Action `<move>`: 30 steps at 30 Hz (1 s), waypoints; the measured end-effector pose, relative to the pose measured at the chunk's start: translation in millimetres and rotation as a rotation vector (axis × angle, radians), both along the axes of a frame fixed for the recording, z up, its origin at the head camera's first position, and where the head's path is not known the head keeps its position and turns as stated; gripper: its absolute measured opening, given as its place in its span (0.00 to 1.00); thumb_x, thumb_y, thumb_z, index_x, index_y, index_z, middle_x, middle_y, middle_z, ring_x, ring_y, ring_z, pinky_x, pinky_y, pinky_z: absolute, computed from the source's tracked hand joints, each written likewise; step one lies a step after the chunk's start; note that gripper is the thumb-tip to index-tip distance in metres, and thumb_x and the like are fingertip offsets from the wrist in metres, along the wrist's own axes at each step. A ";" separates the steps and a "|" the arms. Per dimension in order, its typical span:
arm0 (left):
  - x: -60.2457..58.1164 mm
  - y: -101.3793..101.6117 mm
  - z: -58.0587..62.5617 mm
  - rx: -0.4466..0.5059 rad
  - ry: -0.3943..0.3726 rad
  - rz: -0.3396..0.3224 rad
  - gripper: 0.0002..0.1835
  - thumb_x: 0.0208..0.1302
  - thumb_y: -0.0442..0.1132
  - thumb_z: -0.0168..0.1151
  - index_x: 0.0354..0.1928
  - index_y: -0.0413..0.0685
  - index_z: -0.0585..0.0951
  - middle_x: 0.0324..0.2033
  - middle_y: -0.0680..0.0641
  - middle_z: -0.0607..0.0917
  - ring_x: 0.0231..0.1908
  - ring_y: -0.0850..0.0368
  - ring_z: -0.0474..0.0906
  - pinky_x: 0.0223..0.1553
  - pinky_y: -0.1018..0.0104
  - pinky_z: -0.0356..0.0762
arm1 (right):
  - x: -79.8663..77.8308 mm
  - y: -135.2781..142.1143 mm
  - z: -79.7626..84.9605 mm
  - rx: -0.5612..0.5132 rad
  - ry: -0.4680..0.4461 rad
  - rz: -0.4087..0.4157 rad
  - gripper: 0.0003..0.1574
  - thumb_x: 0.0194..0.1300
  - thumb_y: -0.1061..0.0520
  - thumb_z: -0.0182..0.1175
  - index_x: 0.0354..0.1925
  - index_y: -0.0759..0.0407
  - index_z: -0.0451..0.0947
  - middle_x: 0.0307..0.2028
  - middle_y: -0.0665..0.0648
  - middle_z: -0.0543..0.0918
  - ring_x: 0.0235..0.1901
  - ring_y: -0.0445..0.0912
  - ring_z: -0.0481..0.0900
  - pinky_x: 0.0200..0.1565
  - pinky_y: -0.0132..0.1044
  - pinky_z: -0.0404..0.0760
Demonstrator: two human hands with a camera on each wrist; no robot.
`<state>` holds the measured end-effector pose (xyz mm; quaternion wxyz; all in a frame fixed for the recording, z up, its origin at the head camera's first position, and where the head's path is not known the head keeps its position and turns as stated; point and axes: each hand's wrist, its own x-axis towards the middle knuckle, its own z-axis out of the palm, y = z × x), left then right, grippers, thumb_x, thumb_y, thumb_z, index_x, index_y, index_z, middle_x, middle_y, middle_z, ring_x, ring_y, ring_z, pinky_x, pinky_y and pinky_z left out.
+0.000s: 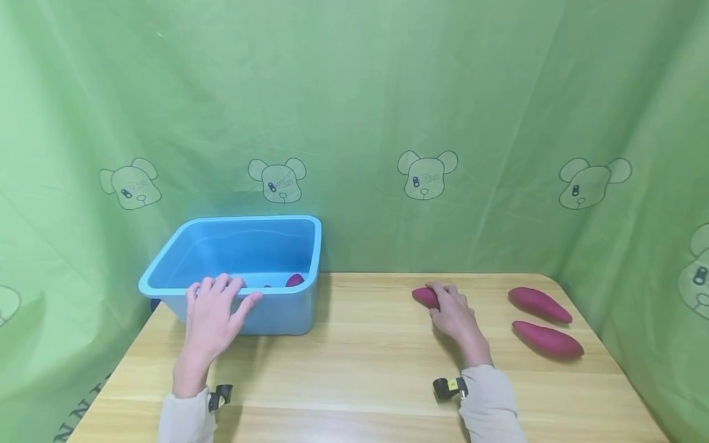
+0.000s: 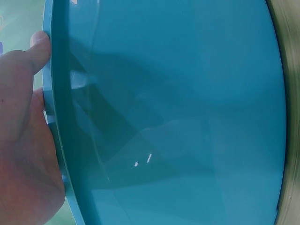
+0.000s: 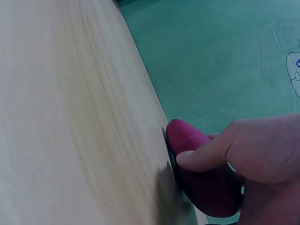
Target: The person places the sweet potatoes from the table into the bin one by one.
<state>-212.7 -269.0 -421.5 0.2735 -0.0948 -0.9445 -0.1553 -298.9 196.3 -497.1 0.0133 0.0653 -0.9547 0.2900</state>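
Note:
A blue plastic tub [image 1: 282,314] stands at the left of the wooden table, its outer wall [image 2: 187,117] filling most of the left wrist view. My left hand [image 1: 213,320] grips its near rim, fingers bent over the edge and thumb out to the right along it; the fingertips are hidden inside. At the table's right half, my right hand [image 1: 455,314] holds a purple-red sweet potato [image 1: 425,298] near the back edge. In the right wrist view the thumb [image 3: 192,161] presses on the sweet potato [image 3: 185,135], while the other fingers are mostly hidden behind it.
Two more sweet potatoes, one farther back [image 1: 540,304] and one nearer [image 1: 548,340], lie right of my right hand. Inside the tub a sweet potato [image 1: 295,280] shows partly over the rim. A green curtain [image 1: 354,123] with bear-head drawings hangs behind the table [image 1: 343,381] and along both sides.

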 end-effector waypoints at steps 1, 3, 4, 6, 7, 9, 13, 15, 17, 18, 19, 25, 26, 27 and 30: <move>0.1 -0.2 0.2 0.001 0.001 -0.001 0.24 0.72 0.61 0.58 0.44 0.47 0.82 0.47 0.40 0.83 0.49 0.39 0.71 0.57 0.36 0.58 | -0.1 -0.1 -0.1 -0.001 0.004 0.000 0.41 0.67 0.66 0.61 0.75 0.57 0.63 0.65 0.75 0.68 0.59 0.74 0.68 0.55 0.74 0.67; 0.3 -0.3 0.6 0.003 0.003 -0.003 0.23 0.72 0.61 0.58 0.43 0.47 0.81 0.46 0.41 0.83 0.49 0.39 0.71 0.57 0.36 0.58 | -0.6 0.1 -0.7 0.000 0.011 0.001 0.41 0.66 0.67 0.61 0.75 0.57 0.63 0.65 0.75 0.69 0.59 0.74 0.68 0.55 0.74 0.68; 0.5 -0.3 0.6 0.004 0.004 -0.005 0.23 0.72 0.61 0.58 0.43 0.47 0.81 0.46 0.41 0.83 0.49 0.39 0.71 0.57 0.36 0.58 | -0.6 0.3 -1.1 0.000 0.015 0.004 0.41 0.65 0.67 0.61 0.75 0.57 0.64 0.64 0.75 0.69 0.59 0.74 0.68 0.54 0.73 0.68; 0.8 -0.1 0.6 0.004 0.006 -0.007 0.23 0.72 0.61 0.58 0.43 0.47 0.81 0.46 0.41 0.83 0.48 0.39 0.71 0.56 0.36 0.58 | -0.8 1.0 -2.0 -0.001 0.022 0.007 0.41 0.65 0.68 0.61 0.74 0.58 0.64 0.64 0.75 0.69 0.59 0.74 0.69 0.54 0.73 0.69; 0.9 -0.1 0.6 0.003 0.007 -0.007 0.23 0.72 0.61 0.58 0.42 0.47 0.81 0.46 0.41 0.83 0.48 0.38 0.71 0.57 0.36 0.58 | -0.9 1.2 -2.5 -0.003 0.023 0.008 0.41 0.65 0.69 0.61 0.74 0.58 0.64 0.64 0.75 0.69 0.59 0.74 0.69 0.55 0.73 0.69; 1.0 0.2 0.5 0.002 0.009 -0.008 0.23 0.72 0.61 0.58 0.42 0.47 0.81 0.46 0.41 0.83 0.48 0.38 0.71 0.56 0.36 0.58 | -0.6 1.5 -2.6 -0.006 0.026 0.011 0.41 0.65 0.69 0.61 0.74 0.58 0.64 0.64 0.75 0.69 0.59 0.74 0.69 0.55 0.73 0.70; 1.0 0.6 0.8 0.004 0.010 -0.008 0.23 0.72 0.61 0.58 0.42 0.47 0.81 0.46 0.41 0.83 0.48 0.39 0.71 0.57 0.36 0.58 | 0.1 1.6 -2.2 -0.013 0.029 0.011 0.41 0.65 0.69 0.61 0.74 0.59 0.64 0.64 0.75 0.69 0.59 0.74 0.68 0.56 0.73 0.69; 1.1 1.0 1.2 0.007 0.009 -0.010 0.23 0.72 0.61 0.59 0.42 0.47 0.82 0.46 0.41 0.83 0.48 0.39 0.71 0.57 0.36 0.57 | 0.5 2.0 -2.0 -0.012 0.031 0.009 0.41 0.65 0.69 0.60 0.74 0.59 0.64 0.64 0.75 0.69 0.59 0.73 0.68 0.56 0.73 0.69; 1.5 1.3 1.5 0.010 0.007 -0.011 0.23 0.72 0.61 0.59 0.42 0.46 0.82 0.46 0.41 0.83 0.48 0.39 0.71 0.57 0.36 0.57 | 0.6 2.2 -2.0 -0.012 0.034 0.007 0.41 0.65 0.69 0.60 0.74 0.58 0.65 0.63 0.75 0.69 0.59 0.73 0.69 0.56 0.72 0.70; 1.7 1.5 1.6 0.010 0.006 -0.011 0.23 0.72 0.61 0.59 0.42 0.46 0.82 0.46 0.41 0.83 0.48 0.38 0.71 0.57 0.36 0.57 | 0.7 2.4 -1.9 -0.011 0.034 0.005 0.40 0.65 0.69 0.60 0.74 0.58 0.65 0.63 0.75 0.69 0.59 0.73 0.69 0.56 0.72 0.70; 1.9 1.6 1.7 0.010 0.005 -0.010 0.23 0.72 0.61 0.59 0.42 0.46 0.82 0.46 0.41 0.83 0.48 0.38 0.71 0.57 0.36 0.57 | 0.7 2.6 -1.9 -0.012 0.032 0.004 0.40 0.65 0.69 0.60 0.74 0.58 0.65 0.63 0.75 0.69 0.59 0.73 0.69 0.56 0.72 0.70; 2.3 1.9 1.8 0.005 0.003 -0.005 0.23 0.72 0.61 0.58 0.43 0.46 0.82 0.47 0.40 0.83 0.49 0.38 0.71 0.57 0.36 0.58 | 0.4 3.0 -1.1 -0.017 0.033 0.001 0.41 0.65 0.69 0.61 0.74 0.58 0.65 0.63 0.75 0.69 0.59 0.73 0.68 0.57 0.72 0.69; 2.2 1.8 1.8 0.006 0.004 -0.005 0.23 0.72 0.61 0.58 0.43 0.46 0.82 0.47 0.40 0.83 0.49 0.38 0.71 0.57 0.36 0.58 | 0.3 3.0 -0.9 -0.018 0.035 0.001 0.41 0.64 0.69 0.61 0.74 0.58 0.65 0.63 0.75 0.69 0.60 0.73 0.68 0.57 0.73 0.69; 2.2 1.7 1.8 0.006 0.005 -0.005 0.23 0.72 0.61 0.58 0.43 0.46 0.82 0.47 0.40 0.83 0.49 0.38 0.71 0.57 0.36 0.58 | 0.2 3.0 -0.3 -0.019 0.037 0.000 0.41 0.64 0.69 0.61 0.74 0.58 0.64 0.63 0.75 0.69 0.60 0.73 0.68 0.57 0.73 0.69; 1.7 1.5 1.9 0.006 0.009 -0.005 0.23 0.72 0.61 0.58 0.42 0.46 0.81 0.47 0.40 0.83 0.49 0.38 0.71 0.56 0.36 0.58 | 0.7 2.4 2.7 -0.022 0.042 0.000 0.42 0.64 0.69 0.61 0.74 0.58 0.64 0.63 0.75 0.69 0.62 0.73 0.67 0.58 0.73 0.68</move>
